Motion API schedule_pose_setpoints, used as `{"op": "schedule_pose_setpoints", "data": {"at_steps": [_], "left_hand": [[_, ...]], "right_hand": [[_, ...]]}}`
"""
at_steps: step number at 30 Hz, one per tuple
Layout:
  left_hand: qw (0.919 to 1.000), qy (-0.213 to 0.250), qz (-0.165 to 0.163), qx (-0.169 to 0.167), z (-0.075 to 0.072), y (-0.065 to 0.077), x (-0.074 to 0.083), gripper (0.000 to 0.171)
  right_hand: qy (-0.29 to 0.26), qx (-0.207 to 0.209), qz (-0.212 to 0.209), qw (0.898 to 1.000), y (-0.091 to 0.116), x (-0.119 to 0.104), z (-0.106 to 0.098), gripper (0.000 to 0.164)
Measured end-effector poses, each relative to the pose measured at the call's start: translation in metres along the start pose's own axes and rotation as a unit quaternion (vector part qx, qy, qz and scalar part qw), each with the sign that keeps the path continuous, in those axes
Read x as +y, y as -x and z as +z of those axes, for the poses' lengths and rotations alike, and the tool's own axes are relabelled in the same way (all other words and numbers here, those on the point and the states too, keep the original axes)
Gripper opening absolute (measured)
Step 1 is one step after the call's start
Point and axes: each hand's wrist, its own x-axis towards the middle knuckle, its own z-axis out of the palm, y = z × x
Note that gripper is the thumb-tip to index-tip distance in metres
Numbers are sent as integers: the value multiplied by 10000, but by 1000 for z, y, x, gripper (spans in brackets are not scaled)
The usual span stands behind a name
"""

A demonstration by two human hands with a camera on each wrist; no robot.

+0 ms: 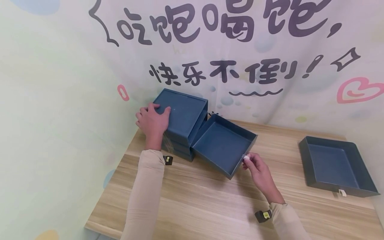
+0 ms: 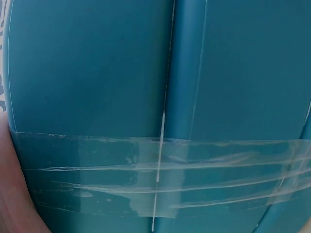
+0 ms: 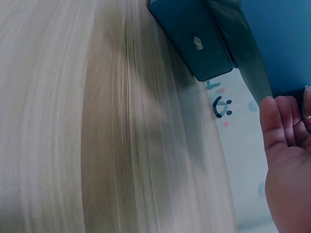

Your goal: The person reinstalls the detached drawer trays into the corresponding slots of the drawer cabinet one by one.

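So there's a blue drawer box (image 1: 180, 115) sitting in the back left corner of the wooden table (image 1: 204, 200), pushed close to the wall. The left hand (image 1: 152, 120) rests on its top near the left edge, fingers spread fairly flat, thumb over the top face, pressing rather than gripping. The left wrist view is just blue card with clear tape (image 2: 160, 174) stretched across a seam.

A drawer (image 1: 223, 144) sticks out of the box at an angle toward the right, most of it hanging over the table. The right hand (image 1: 260, 170) pinches the little white pull tab (image 1: 246, 158) on the drawer's front edge between thumb and fingertips.

A second drawer (image 1: 336, 165) lies by itself well off to the right, close to the table's right edge, with its own tab (image 1: 342, 192) facing the near side. Between the two drawers and along the near edge it's just bare wood, so plenty of room there.
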Motion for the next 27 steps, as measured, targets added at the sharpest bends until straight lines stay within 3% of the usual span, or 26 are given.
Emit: {"op": "schedule_pose_setpoints", "data": {"at_steps": [4, 15, 27], "left_hand": [[10000, -4, 8, 2, 0, 0, 0, 61], [10000, -49, 15, 23, 1, 0, -2, 61], [10000, -75, 22, 39, 2, -1, -1, 61]], "right_hand": [[-3, -27, 10, 10000, -2, -1, 2, 19], [658, 16, -184, 9977, -9, -4, 6, 15], [533, 256, -297, 9978, -18, 2, 9, 11]]}}
